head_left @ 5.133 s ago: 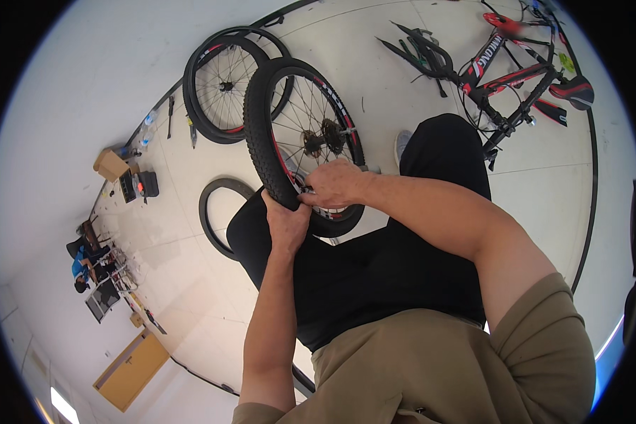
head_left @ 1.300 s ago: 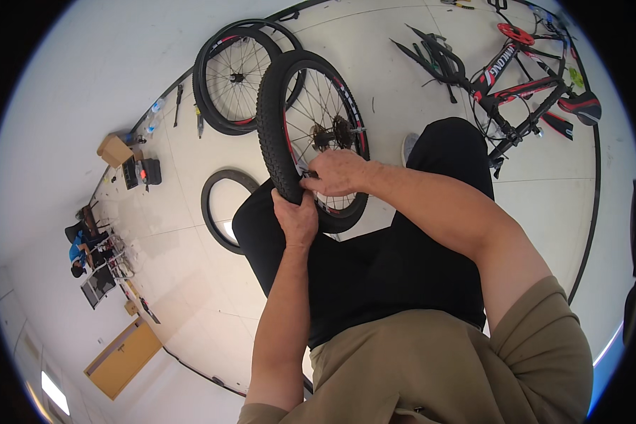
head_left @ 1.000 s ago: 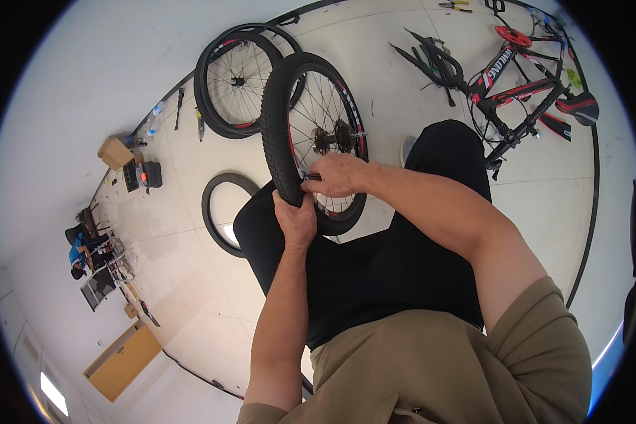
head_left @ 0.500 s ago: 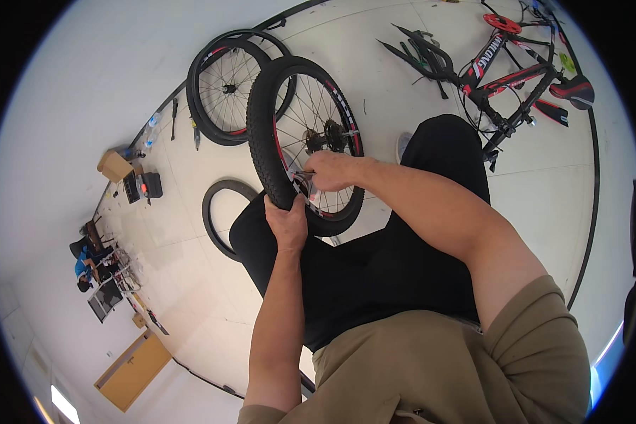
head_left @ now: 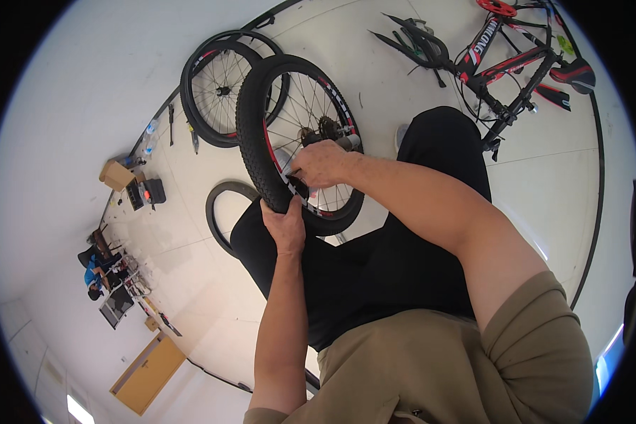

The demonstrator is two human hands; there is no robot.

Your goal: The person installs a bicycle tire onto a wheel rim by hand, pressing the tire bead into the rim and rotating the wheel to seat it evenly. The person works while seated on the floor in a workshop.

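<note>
A bicycle wheel with a knobbly black tyre, a red, white and black rim and rear sprockets leans upright and tilted between my knees. My left hand is wrapped around the near left part of the tyre, thumb toward the rim. Reaching across the spokes, my right hand is closed, its fingertips at the inner side of the rim. What these fingers hold is hidden. Just below them a dark curved piece shows against the rim. A grey cylindrical object shows behind the hand, near the hub.
Another wheel lies on the floor ahead, with a loose tyre by my left knee. A black and red bicycle frame lies at right. Tools, a cardboard box and a toolbox sit left; a person is farther off.
My right hand has shifted slightly left and up along the rim, and the metal piece seen at its fingertips no longer shows there. The wheel leans a little further left; my left hand keeps its grip.
</note>
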